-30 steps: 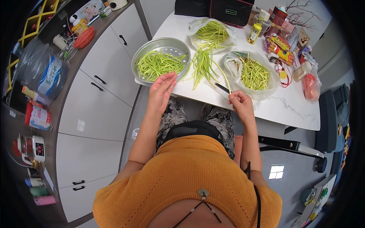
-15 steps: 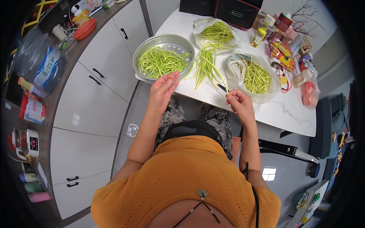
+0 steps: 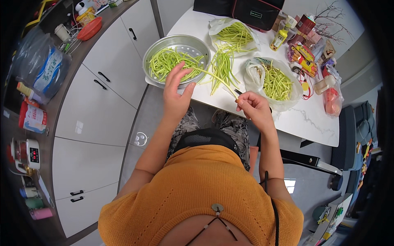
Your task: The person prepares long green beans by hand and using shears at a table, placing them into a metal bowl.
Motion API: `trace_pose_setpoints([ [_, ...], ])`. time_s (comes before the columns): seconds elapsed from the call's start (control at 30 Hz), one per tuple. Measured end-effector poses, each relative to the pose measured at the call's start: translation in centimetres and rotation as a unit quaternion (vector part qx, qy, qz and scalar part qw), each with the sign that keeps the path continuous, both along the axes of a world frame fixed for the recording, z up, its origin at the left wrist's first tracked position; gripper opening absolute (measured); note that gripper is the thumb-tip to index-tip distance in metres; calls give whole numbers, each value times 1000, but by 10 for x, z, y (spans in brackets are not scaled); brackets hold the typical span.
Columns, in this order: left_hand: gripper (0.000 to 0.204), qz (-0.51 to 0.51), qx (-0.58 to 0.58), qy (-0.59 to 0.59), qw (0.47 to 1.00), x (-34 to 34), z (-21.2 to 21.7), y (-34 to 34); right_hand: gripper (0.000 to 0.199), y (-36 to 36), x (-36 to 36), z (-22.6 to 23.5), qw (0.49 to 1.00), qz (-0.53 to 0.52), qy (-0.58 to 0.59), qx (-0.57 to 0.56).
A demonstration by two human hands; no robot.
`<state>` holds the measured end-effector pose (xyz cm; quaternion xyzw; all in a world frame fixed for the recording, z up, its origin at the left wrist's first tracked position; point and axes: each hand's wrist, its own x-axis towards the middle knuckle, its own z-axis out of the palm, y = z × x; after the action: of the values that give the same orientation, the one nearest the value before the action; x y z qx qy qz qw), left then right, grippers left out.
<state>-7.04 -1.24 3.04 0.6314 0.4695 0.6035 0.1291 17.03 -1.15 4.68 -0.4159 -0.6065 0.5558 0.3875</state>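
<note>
My right hand (image 3: 255,107) is closed on the lower end of a long green garlic scape (image 3: 219,79). A dark pointed tip (image 3: 237,92) shows beside those fingers; what it belongs to is mostly hidden. The scape slants up and left toward the basin. My left hand (image 3: 177,90) is open, thumb and fingers apart, at the near rim of a round metal basin (image 3: 150,61) with a perforated insert. Cut green pieces (image 3: 166,61) lie in it. Between my hands, a loose bunch of long scapes (image 3: 222,67) rests on the white table.
Farther back lies an open plastic bag of long scapes (image 3: 236,36). A plastic bag of short cut pieces (image 3: 277,83) sits right of my right hand. A yellow bottle (image 3: 279,39) and packaged goods (image 3: 304,57) crowd the table's right side. White cabinets (image 3: 96,110) stand left.
My left hand has opened and turned, its fingers spreading over the basin's near rim. My right hand has shifted slightly left, and the scape in it now slants toward the basin.
</note>
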Motion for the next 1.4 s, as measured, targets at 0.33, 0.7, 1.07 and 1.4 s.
trace_pose_setpoints([
  [0.33, 21, 5, -5, 54, 998, 8, 6, 2, 13, -2, 14, -2, 998, 16, 40, -43],
  [0.7, 15, -2, 23, 100, 995, 15, 7, 0, 28, 0, 22, -3, 984, 105, 133, -49],
  [1.07, 18, -76, -8, 89, 993, 29, 6, -6, 51, 2, 4, -7, 960, 170, 217, -47],
  [1.4, 20, -217, -197, -92, 952, 43, -14, -17, 72, 2, -6, -13, 964, 101, 246, -27],
])
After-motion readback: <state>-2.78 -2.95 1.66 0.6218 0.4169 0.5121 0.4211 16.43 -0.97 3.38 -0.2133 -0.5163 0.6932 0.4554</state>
